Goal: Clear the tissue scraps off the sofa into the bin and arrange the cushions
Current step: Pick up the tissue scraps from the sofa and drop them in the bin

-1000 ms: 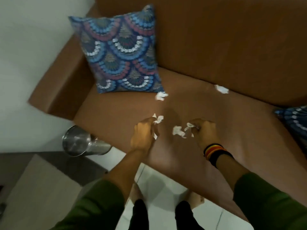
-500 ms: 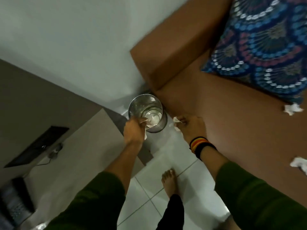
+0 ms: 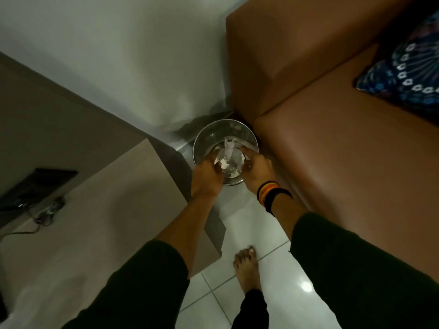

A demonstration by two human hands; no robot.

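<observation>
Home living rm, brown sofa [image 3: 332,162], patterned cushion [image 3: 408,74], tiled floor [image 3: 280,293]

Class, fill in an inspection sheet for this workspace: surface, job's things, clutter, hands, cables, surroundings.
Surface: brown sofa seat, no scraps on the visible part.
Job's things: metal bin on the floor by the sofa arm; white tissue scraps in it; patterned cushion on the seat.
Clutter: nothing seen.
Hands: left hand and right hand over the bin's mouth; grip unclear.
Cables: a cable on the low unit at left.
Surroundings: white wall, tiled floor, a bare foot.
</observation>
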